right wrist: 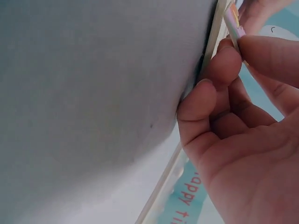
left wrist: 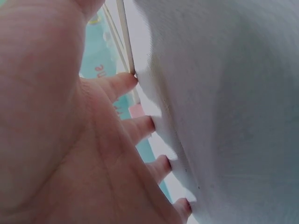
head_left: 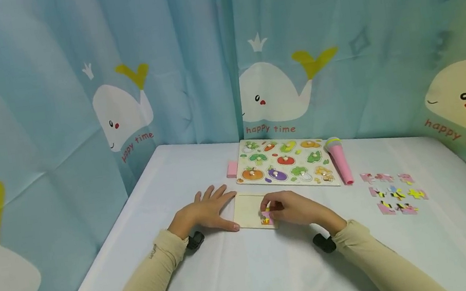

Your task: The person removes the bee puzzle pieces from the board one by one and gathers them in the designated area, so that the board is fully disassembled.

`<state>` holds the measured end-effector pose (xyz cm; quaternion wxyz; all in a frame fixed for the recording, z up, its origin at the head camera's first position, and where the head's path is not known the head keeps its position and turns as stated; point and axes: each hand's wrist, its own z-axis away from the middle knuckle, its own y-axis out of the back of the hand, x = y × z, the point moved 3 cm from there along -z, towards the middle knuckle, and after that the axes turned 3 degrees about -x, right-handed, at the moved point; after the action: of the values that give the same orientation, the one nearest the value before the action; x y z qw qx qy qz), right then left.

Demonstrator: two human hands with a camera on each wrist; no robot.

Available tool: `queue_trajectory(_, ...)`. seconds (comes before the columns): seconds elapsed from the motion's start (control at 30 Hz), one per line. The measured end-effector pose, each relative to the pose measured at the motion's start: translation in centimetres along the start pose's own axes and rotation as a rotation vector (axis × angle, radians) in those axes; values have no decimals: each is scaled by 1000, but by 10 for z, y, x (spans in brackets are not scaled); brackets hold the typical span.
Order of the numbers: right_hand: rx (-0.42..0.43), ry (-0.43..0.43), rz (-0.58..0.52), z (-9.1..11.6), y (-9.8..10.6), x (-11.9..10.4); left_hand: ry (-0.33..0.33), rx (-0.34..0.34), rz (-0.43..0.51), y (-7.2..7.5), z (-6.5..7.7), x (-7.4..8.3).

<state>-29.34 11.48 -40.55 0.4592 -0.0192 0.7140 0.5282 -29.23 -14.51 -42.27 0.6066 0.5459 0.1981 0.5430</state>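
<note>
A small pale wooden puzzle tray [head_left: 248, 210] lies on the table between both hands. My left hand [head_left: 208, 212] rests on the table at the tray's left side, fingers spread, with thumb and index fingertip right at its edge. Over the tray's right part, my right hand [head_left: 292, 208] pinches a pink and yellow jigsaw piece [head_left: 266, 218] between thumb and fingers. The right wrist view shows that piece [right wrist: 233, 21] tilted at the tray's edge, the other fingers curled beneath. In the left wrist view the left hand's fingertips [left wrist: 148, 123] touch the white cloth.
Several loose jigsaw pieces [head_left: 396, 193] lie in rows at the right. Behind the tray are a vegetable peg board [head_left: 277, 162], a pink toy microphone [head_left: 340, 163] and a pink block [head_left: 232, 169]. A blue whale-print curtain [head_left: 204, 61] borders the table's back and sides.
</note>
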Motion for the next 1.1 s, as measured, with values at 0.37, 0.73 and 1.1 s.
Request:
queue_trajectory(0.37,138,-95,-69,16,14,0,-16,1,-2,-2,1,-3)
queue_trajectory(0.73,226,-139,-168,42,34,6,-29,0,-1,0,0,-2)
queue_trajectory(1.1,351,-165,-166,74,53,12,-29,4,9,1,1,-1)
